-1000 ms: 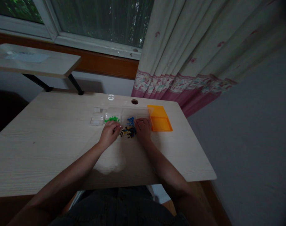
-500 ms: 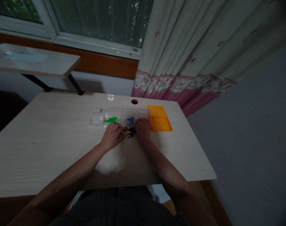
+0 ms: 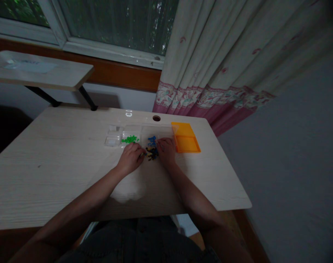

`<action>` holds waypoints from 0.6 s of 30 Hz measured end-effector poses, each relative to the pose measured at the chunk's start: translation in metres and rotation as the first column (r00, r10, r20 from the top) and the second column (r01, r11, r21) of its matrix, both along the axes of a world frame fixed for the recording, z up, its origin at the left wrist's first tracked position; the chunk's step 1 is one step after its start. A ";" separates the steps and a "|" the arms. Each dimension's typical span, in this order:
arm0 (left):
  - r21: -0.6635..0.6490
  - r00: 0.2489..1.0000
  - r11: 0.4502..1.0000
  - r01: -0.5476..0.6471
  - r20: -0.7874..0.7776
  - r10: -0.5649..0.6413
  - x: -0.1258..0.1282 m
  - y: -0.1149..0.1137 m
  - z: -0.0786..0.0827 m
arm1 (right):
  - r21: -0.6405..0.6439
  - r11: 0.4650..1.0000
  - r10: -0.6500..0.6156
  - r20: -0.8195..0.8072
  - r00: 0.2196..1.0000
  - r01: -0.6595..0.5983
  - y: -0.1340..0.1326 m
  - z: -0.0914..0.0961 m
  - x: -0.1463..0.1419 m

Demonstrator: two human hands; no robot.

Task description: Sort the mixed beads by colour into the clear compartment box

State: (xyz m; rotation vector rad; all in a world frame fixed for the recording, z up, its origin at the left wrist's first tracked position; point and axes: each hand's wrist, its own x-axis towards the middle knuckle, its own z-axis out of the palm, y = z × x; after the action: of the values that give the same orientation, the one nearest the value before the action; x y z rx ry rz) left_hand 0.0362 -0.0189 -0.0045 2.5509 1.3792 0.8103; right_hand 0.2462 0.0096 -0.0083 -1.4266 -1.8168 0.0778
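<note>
A small heap of mixed dark, blue and yellow beads (image 3: 152, 152) lies on the pale wooden desk (image 3: 59, 164) between my two hands. My left hand (image 3: 131, 157) rests at the heap's left edge with fingers curled together at the beads; what they pinch is too small to name. My right hand (image 3: 166, 150) sits at the heap's right edge, fingers bent down onto the beads. Behind the heap stands a clear compartment box (image 3: 133, 133) with green beads (image 3: 129, 139) in one cell and blue beads (image 3: 152, 139) in another.
An orange lid (image 3: 186, 137) lies right of the clear box. A round cable hole (image 3: 156, 118) is in the desk behind it. A raised shelf (image 3: 37, 69) stands at the back left. Curtains (image 3: 223, 62) hang at the right; the desk's right edge drops off.
My left hand has slid a little to the right, into the heap. The heap looks pushed closer together. My right hand has barely moved.
</note>
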 end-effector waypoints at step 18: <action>-0.002 1.000 1.000 -0.019 -0.015 0.019 0.000 0.002 -0.002 | -0.005 1.000 -0.008 0.006 1.000 0.008 0.001 -0.002 0.000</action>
State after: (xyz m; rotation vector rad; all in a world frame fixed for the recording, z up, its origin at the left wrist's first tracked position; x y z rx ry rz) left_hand 0.0366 -0.0171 -0.0065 2.5510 1.4096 0.7944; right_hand 0.2464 0.0104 -0.0099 -1.4395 -1.8164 0.0743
